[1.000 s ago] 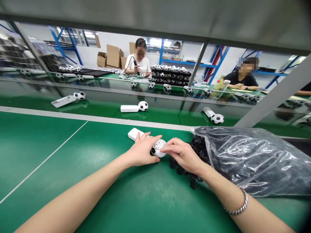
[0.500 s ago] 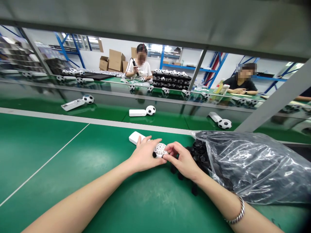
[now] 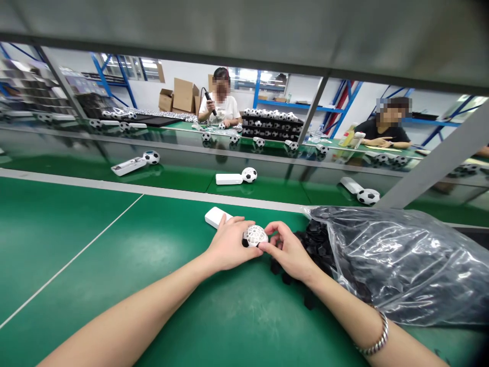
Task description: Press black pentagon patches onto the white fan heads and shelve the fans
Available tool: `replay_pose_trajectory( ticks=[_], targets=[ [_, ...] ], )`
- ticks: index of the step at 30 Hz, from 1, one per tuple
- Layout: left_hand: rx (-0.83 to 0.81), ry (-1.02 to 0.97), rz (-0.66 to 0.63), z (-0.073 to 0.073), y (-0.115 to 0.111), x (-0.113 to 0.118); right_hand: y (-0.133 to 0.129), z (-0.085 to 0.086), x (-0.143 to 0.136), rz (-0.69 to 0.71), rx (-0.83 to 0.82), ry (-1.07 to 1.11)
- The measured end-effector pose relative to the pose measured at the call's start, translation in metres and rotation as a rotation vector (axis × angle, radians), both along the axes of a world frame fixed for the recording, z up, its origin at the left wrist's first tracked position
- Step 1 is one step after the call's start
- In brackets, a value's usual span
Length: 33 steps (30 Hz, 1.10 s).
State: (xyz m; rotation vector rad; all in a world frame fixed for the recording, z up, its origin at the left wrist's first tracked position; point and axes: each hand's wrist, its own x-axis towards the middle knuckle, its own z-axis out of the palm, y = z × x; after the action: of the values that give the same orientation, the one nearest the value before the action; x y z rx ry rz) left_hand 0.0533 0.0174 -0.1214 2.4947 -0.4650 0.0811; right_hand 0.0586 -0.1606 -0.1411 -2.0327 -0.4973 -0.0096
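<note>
A white handheld fan point(image 3: 255, 236) with a soccer-ball head and a pale round grille lies on the green bench, its handle point(image 3: 217, 217) pointing up and left. My left hand point(image 3: 232, 244) is wrapped over the fan's neck and the left side of the ball, covering part of the handle. At the ball's right edge, my right hand point(image 3: 284, 250) closes with thumb and index finger against the ball; whether a small piece sits between them is hidden. Just right of that hand are loose black pieces point(image 3: 319, 239), spilling from a clear plastic bag point(image 3: 412, 265).
Beyond the bench's pale rail, a belt carries several fans, one of them point(image 3: 229, 179) straight ahead. Across it sit a person in white point(image 3: 225, 108) holding a dark tool and a person in black point(image 3: 385, 133). Stacked black trays point(image 3: 271, 125) hold more balls. An overhead shelf point(image 3: 244, 35) spans the top.
The fans on the near belt have moved right. My right index finger has lifted a little, showing more of the ball's right side. My left hand keeps its hold.
</note>
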Motion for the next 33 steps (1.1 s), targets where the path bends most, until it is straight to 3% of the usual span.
replay_pose_trajectory(
  ticks=[5,7,11,13,16,18,22,24,29,33],
  targets=[
    [-0.035,-0.037,-0.013,-0.001,0.001,0.003,0.0,0.002,0.003,-0.069,-0.043,-0.071],
    [-0.024,-0.031,-0.05,-0.002,0.002,0.005,-0.006,0.007,0.004,-0.025,-0.097,-0.03],
    [0.005,-0.033,-0.039,-0.003,0.007,0.007,-0.023,0.02,0.001,0.18,-0.389,0.03],
    [0.022,-0.019,-0.055,-0.001,0.011,0.009,-0.028,0.023,-0.001,0.196,-0.541,-0.021],
    [0.037,0.061,-0.17,0.003,0.016,0.009,-0.028,0.023,-0.003,0.166,-0.632,-0.053],
    [0.041,0.109,-0.202,0.003,0.015,0.006,-0.027,0.022,-0.002,0.175,-0.635,-0.033],
    [-0.04,0.153,-0.046,-0.003,0.002,-0.001,-0.024,0.022,0.001,0.176,-0.589,-0.041],
    [-0.116,0.178,-0.034,-0.004,-0.001,-0.002,-0.024,0.025,0.001,0.145,-0.539,-0.042],
    [-0.202,0.278,-0.234,0.002,0.007,0.003,-0.023,0.03,0.0,0.148,-0.334,0.086],
    [-0.228,0.275,-0.287,0.003,0.011,0.005,-0.023,0.03,0.0,0.221,-0.195,0.175]
  ],
)
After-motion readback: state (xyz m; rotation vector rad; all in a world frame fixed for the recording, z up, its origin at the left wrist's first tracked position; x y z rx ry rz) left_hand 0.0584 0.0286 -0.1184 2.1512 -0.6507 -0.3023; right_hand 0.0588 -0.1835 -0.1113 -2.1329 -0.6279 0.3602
